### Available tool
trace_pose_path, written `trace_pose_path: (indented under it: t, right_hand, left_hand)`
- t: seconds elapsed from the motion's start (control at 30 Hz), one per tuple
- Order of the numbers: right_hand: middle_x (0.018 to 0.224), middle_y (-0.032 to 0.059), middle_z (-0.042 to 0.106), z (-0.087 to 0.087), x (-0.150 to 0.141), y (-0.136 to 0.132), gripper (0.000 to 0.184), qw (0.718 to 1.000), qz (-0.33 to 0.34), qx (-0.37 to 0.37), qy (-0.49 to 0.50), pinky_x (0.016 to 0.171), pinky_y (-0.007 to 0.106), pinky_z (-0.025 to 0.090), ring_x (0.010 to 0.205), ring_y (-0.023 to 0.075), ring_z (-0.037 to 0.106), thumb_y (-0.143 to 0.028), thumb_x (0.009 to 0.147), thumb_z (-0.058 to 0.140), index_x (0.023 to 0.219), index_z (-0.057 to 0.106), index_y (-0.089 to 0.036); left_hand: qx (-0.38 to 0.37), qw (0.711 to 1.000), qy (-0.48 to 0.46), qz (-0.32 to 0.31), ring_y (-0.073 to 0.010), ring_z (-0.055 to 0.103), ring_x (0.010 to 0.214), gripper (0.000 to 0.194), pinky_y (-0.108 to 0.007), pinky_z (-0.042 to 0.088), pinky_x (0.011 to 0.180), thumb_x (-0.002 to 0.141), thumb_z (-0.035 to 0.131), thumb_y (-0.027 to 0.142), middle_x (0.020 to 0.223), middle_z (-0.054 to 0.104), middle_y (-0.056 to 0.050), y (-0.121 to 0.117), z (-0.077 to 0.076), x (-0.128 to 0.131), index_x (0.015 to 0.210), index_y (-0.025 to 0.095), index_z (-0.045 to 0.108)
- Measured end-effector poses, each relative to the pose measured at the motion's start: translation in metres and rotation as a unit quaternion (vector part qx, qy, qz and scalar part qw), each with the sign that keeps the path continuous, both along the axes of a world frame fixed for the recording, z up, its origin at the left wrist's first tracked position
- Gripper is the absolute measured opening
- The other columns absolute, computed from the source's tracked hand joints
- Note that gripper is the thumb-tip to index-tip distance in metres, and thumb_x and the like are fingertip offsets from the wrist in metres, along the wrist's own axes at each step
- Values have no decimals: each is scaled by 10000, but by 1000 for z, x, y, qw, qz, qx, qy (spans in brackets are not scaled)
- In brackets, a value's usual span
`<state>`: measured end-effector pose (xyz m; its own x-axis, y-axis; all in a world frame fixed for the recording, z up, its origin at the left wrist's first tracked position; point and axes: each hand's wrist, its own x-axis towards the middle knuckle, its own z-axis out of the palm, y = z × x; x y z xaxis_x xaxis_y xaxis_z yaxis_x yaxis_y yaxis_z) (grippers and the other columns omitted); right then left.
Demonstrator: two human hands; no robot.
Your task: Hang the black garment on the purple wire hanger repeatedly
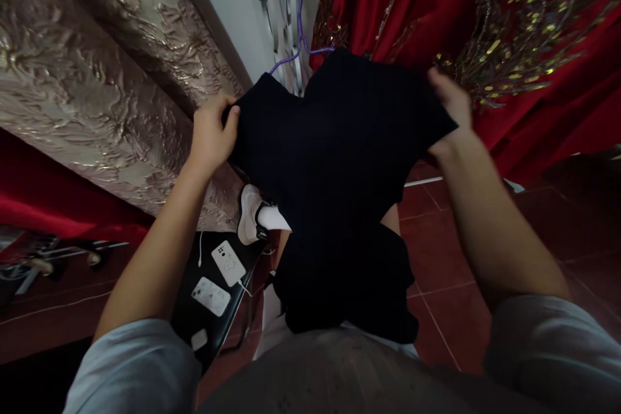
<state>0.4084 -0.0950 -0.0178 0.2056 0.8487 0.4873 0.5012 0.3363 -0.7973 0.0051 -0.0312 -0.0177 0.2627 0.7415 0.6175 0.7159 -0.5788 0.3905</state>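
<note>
A dark navy short-sleeved T-shirt hangs spread out in front of me on a purple hanger, its lower part draped over my lap. At the shirt's left sleeve, my left hand is closed, thumb on top and fingers wrapped round the cloth edge. My right hand is at the other sleeve, which lies across its wrist; its fingers curl toward the fabric and are partly hidden behind it. The hanger's hook meets a white metal rack, and the shoulders of the hanger are mostly inside the shirt.
Red cloth with gold sequins hangs at right, and beige textured fabric at left. On a black bench lie a white phone with a cable and a pale phone. A shoe rests nearby. The floor is red tile.
</note>
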Motion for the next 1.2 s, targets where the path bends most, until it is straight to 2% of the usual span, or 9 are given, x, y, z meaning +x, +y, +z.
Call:
trace_pose_path:
  t: [0.17, 0.37, 0.53, 0.67, 0.73, 0.8, 0.97, 1.07, 1.2]
  right_hand:
    - [786, 30, 732, 32, -13, -33, 192, 981, 119, -67, 134, 613, 268, 492, 630, 96, 641, -334, 875, 736, 853, 750, -144]
    - [1058, 95, 772, 49, -26, -52, 202, 979, 84, 35, 182, 703, 364, 556, 951, 239, 738, -251, 912, 602, 804, 734, -141]
    - [990, 26, 734, 28, -56, -90, 208, 985, 111, 122, 46, 795, 414, 568, 908, 231, 710, -432, 939, 638, 1016, 744, -270]
    - [1047, 51, 704, 0, -107, -116, 461, 915, 352, 19, -197, 837, 401, 584, 931, 239, 685, -564, 904, 668, 1292, 645, -316]
    - [1207, 80, 682, -11, -120, -111, 624, 859, 456, -2, -233, 941, 400, 569, 1078, 254, 670, -610, 866, 700, 1389, 573, -294]
    - [1347, 91, 625, -19, -118, -95, 640, 846, 486, -1, -220, 1060, 399, 518, 1223, 250, 621, -601, 880, 691, 1416, 547, -283]
    - [1487, 103, 527, -40, -86, -35, 619, 941, 301, 26, -151, 1222, 485, 359, 1405, 292, 483, -504, 888, 709, 1440, 541, -281]
    - [1494, 89, 536, -58, -78, -17, 599, 929, 342, -47, -133, 1228, 495, 349, 1427, 303, 465, -539, 856, 727, 1378, 605, -273]
    - [1040, 78, 734, -64, -78, -16, 490, 894, 391, -216, 12, 919, 413, 566, 986, 241, 695, -674, 919, 567, 993, 732, -219]
  left_hand:
    - [40, 999, -23, 17, -286, 589, 1239, 284, -451, 457, 1101, 1020, 484, 441, 1223, 668, -92, 1, -14, 9, 1180, 260, 634]
    - [80, 990, -115, -32, -308, 441, 1414, 412, -471, 386, 1172, 999, 546, 513, 1424, 549, -114, -29, -1, 35, 1332, 271, 557]
    - [-115, 939, -264, -186, -208, 680, 897, 360, -361, 546, 827, 1036, 438, 491, 1003, 679, -92, -64, 19, 57, 1147, 196, 611]
    - [-289, 874, -341, -191, -174, 685, 835, 221, -295, 551, 712, 931, 597, 395, 995, 661, -58, -87, 23, 62, 1059, 218, 567]
    - [-327, 882, -302, -155, -178, 682, 810, 257, -279, 545, 649, 820, 688, 288, 1008, 665, -51, -98, 18, 48, 1030, 227, 552]
    - [-362, 898, -193, -160, -193, 680, 813, 283, -285, 548, 629, 781, 702, 260, 1019, 678, -57, -110, 12, 22, 1030, 233, 569]
    - [-419, 865, 140, -236, -230, 700, 881, 171, -341, 583, 758, 912, 582, 295, 984, 727, -59, -140, 14, -45, 1038, 280, 697]
    - [-362, 904, 147, -175, -229, 700, 819, 189, -351, 574, 763, 951, 544, 323, 923, 740, -28, -138, 20, -64, 1016, 308, 720]
    - [-291, 951, 4, -104, -238, 706, 883, 161, -364, 577, 812, 933, 617, 389, 979, 753, -29, -113, 20, -66, 992, 285, 725]
